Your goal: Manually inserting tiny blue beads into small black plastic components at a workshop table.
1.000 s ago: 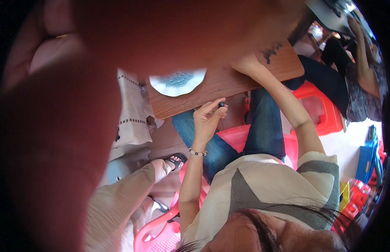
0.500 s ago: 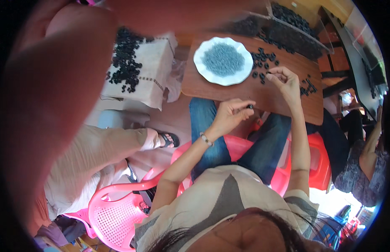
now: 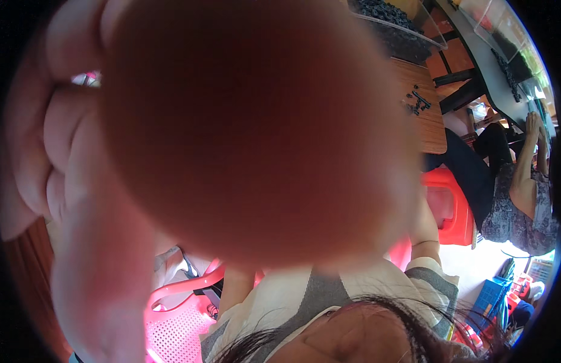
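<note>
A large, blurred hand [image 3: 256, 139], very close to the camera, covers most of the head view. Another person seems to own it, as my own arms come up from below behind it. Part of my left arm [image 3: 235, 288] and part of my right arm [image 3: 424, 228] show beneath its edge. Both of my hands are hidden, along with whatever they hold or touch. Of the brown wooden table [image 3: 434, 136], just the right end shows, with several small black parts [image 3: 418, 104] lying on it.
A clear bin of black pieces [image 3: 392, 15] stands at the table's far side. On the right, another person [image 3: 516, 199] sits by a grey bench [image 3: 486, 66]. A red stool [image 3: 453, 206] is at my right, a pink chair [image 3: 178, 330] at lower left.
The blurred hand has swung from the upper left across the middle, covering the white plate, the black rings and both my hands. The view has also shifted slightly.
</note>
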The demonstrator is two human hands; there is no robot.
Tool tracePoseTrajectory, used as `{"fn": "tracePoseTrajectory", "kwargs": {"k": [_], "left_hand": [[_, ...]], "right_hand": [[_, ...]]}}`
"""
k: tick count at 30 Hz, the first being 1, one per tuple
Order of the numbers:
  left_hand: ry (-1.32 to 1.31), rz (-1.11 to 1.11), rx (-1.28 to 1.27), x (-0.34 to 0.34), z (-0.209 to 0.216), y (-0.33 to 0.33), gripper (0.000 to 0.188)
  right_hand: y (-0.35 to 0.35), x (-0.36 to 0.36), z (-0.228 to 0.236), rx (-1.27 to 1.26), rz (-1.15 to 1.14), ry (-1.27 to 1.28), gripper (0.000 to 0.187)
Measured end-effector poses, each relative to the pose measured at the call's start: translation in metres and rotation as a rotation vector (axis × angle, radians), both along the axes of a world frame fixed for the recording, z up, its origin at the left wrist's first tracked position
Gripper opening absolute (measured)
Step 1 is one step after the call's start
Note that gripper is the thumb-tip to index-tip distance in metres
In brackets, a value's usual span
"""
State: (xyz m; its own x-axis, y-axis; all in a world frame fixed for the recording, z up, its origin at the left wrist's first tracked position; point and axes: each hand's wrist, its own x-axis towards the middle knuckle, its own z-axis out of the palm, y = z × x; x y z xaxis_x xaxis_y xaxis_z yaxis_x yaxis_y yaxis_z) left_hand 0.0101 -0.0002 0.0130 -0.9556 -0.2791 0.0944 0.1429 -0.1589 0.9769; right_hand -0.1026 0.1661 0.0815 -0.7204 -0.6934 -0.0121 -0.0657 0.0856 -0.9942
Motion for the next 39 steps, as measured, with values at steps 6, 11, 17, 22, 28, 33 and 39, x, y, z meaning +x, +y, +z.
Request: {"fn": "tracePoseTrajectory", "kwargs": {"k": [6,11,17,22,28,33,39], "left_hand": [[0.113,0.133,-0.388,0.003,0.016,-0.004,0.030],[0.144,0.169,-0.452,0.002,0.025,-0.003,0.029],[0.192,0.175,-0.550,-0.004,0.024,0.000,0.031],[0.254,0.197,-0.575,-0.006,0.021,0.004,0.031],[0.270,0.221,-0.644,-0.004,0.026,0.005,0.030],[0.252,0.187,-0.703,0.002,0.021,0.000,0.030],[0.330,0.222,-0.824,-0.002,0.022,-0.002,0.036]], "right_hand": [[0.004,0.007,-0.006,0.014,-0.074,0.000,0.018],[0.001,0.012,-0.009,-0.085,-0.115,0.034,0.016],[0.000,0.016,-0.008,-0.107,-0.128,0.009,0.017],[0.004,0.015,-0.010,-0.086,-0.126,-0.004,0.015],[0.002,0.026,-0.008,-0.058,-0.188,0.047,0.012],[-0.001,0.030,-0.009,0.021,-0.184,0.256,0.013],[-0.002,0.027,-0.004,0.053,-0.138,0.357,0.006]]}}
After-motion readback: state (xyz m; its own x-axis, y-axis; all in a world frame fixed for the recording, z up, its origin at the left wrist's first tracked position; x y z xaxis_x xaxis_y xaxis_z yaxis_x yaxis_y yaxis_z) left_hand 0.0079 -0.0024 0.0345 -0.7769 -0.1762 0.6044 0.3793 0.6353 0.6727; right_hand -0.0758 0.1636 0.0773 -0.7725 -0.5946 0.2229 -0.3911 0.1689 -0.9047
